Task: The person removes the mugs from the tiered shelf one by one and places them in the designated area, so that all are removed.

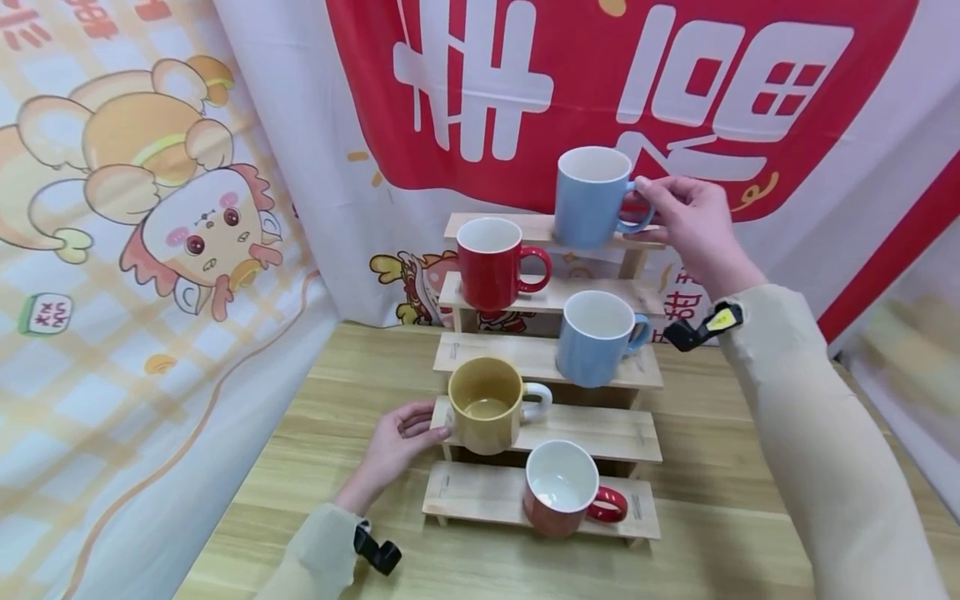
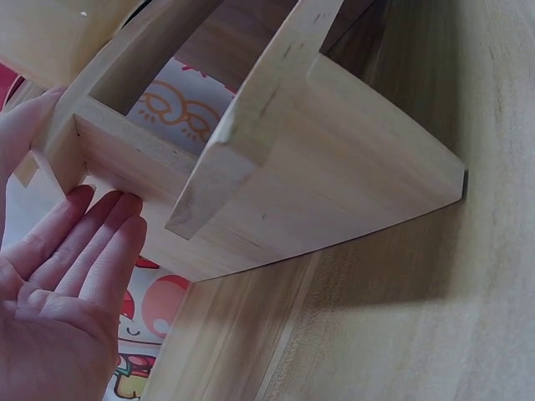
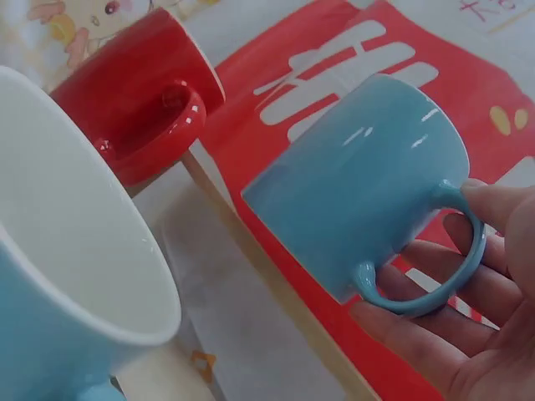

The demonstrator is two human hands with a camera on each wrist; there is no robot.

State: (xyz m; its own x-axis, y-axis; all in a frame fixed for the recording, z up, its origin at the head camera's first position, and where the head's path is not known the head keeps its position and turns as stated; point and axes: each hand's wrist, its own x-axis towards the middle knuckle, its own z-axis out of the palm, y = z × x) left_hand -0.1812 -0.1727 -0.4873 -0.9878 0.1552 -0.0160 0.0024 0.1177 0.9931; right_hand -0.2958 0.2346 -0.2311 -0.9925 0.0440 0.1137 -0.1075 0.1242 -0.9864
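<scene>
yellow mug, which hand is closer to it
Left. The left hand is at the end of the shelf bearing the yellow mug, just beside it; the right hand is higher up, holding the upper blue mug.

Wooden table (image 1: 337,375), stepped rack (image 1: 480,493) bearing mugs (image 1: 483,427)

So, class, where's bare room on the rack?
Bare steps: left of the bottom mug, lower blue mug and upper blue mug; right of the red mug and yellow mug. Crowded: the yellow mug's left, by the left hand.
</scene>
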